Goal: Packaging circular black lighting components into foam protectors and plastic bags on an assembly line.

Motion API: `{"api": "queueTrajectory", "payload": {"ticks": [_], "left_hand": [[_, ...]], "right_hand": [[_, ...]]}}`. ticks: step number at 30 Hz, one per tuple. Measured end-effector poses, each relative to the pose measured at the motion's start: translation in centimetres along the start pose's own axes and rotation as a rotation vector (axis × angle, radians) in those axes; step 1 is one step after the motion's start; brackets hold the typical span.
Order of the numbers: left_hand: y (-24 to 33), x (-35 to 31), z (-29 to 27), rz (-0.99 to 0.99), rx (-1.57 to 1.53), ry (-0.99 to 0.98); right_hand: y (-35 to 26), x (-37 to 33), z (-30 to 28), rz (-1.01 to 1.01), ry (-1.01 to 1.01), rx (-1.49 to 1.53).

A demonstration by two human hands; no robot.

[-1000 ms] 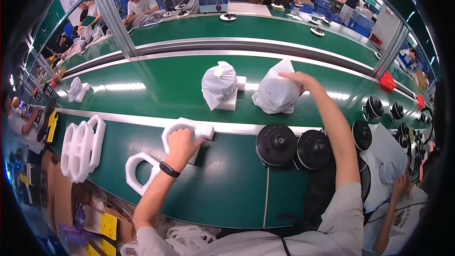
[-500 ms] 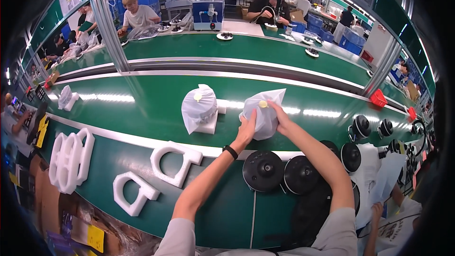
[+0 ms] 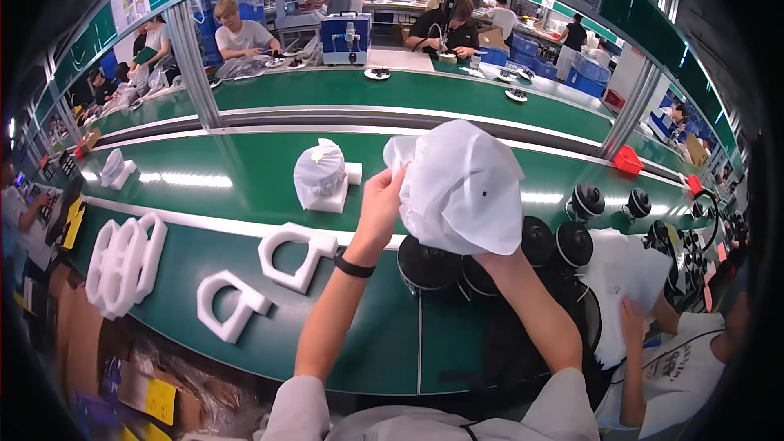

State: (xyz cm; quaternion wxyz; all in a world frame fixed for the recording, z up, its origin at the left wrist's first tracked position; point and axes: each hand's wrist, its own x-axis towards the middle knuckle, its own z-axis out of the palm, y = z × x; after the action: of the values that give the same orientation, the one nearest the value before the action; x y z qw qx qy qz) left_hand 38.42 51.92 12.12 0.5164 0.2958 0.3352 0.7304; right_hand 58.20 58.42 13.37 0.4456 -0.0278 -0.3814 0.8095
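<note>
Bag at frame centre looks soft and slippery, likely firm inside, best supported low by 2 hands: the left hand pinches its left edge; the right hand, mostly hidden below, I cannot judge.

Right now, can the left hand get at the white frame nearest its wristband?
Probably not: the left hand is busy gripping the white bag. The white frame itself lies uncovered, left of the wristband, so freeing that hand should suffice.
</note>
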Motion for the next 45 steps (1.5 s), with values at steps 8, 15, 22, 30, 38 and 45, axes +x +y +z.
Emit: {"api": "queueTrajectory", "payload": {"ticks": [8,15,22,30,38,45], "left_hand": [[-0.1,-9.7,-1.0,-0.043,-0.155,0.097],[-5.3,-15.5,-6.0,-0.067,0.142,-0.431],[-7.4,-18.1,-1.1,0.214,-0.014,0.360],[-9.8,-18.9,-3.7,0.231,0.557,0.021],[-3.9,-17.2,1.3,0.861,1.662,0.088],[0.2,-18.6,5.4,0.652,1.312,0.027]], "right_hand": [[-1.0,-9.1,1.5,0.068,-0.122,0.079],[-0.2,-12.1,0.9,-0.013,-0.174,-0.098],[-1.6,-15.2,4.6,-0.221,-0.106,-1.282],[1.2,-17.7,3.1,-0.225,-0.188,-1.189],[1.3,-17.3,-0.8,-0.235,-0.187,-1.441],[1.2,-17.9,-1.2,0.517,-0.044,0.365]]}}
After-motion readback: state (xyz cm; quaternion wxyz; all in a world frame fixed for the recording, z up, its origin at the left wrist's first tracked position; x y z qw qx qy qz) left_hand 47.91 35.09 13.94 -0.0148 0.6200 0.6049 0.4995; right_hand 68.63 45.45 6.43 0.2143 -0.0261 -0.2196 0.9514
